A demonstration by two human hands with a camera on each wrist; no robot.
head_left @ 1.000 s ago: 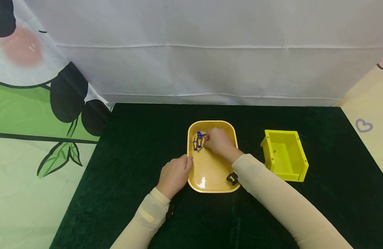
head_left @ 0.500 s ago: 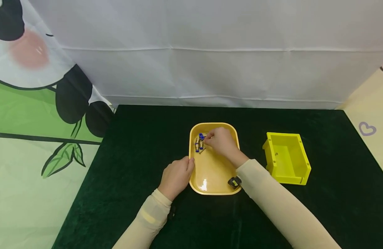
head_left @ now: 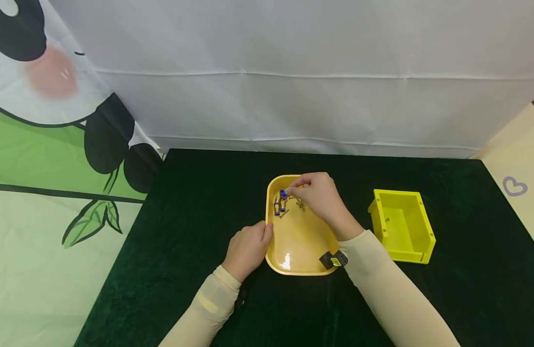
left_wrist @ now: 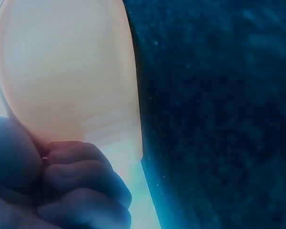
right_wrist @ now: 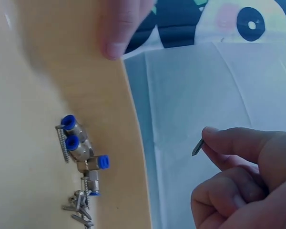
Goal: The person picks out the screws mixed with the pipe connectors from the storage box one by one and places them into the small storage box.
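My left hand [head_left: 248, 246] grips the left rim of a yellow tray [head_left: 303, 250], its thumb over the edge. In the left wrist view, curled fingers [left_wrist: 83, 179] lie against the tray's side. My right hand [head_left: 322, 198] is over the tray's far end. Between thumb and forefinger it pinches a small pointed screw [right_wrist: 198, 147], held apart from the other pieces. Inside the tray lie several metal pneumatic fittings with blue ends [right_wrist: 78, 147] and several loose screws [right_wrist: 77, 206], grouped near the left rim. One longer screw [right_wrist: 63, 144] lies beside the fittings.
A bright yellow bin [head_left: 403, 224] stands right of the tray, a small piece [head_left: 387, 220] on its floor. Dark green cloth [head_left: 215, 193] covers the table. Behind hangs a pale sheet [head_left: 319, 106]. A wrist camera [head_left: 334, 260] sits above the tray's near right corner.
My right hand has risen from the pieces and moved slightly right with the screw, uncovering loose screws in the tray. The left hand keeps its grip on the rim. The head view has shifted a little.
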